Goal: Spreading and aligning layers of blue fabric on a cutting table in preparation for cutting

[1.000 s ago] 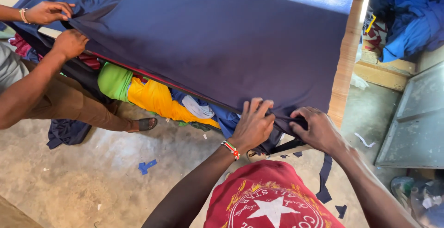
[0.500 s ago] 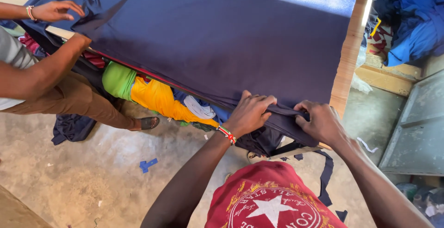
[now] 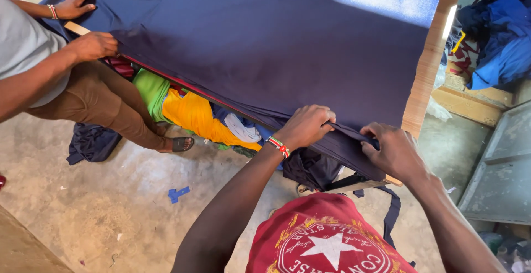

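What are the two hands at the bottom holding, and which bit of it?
Both the left hand and right hand pinch the near edge of the dark blue cloth where it hangs over the table's side.

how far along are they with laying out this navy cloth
Done: the navy cloth already lies flat over most of the table. In hand: the left hand and right hand grip its near edge, while a co-worker's hands hold the far end. Left: the near edge is bunched and uneven.

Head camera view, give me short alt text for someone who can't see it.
Left hand and right hand pinch the near edge of a dark navy cloth spread over a wooden table. A co-worker's hands hold the far end; coloured fabrics lie beneath.
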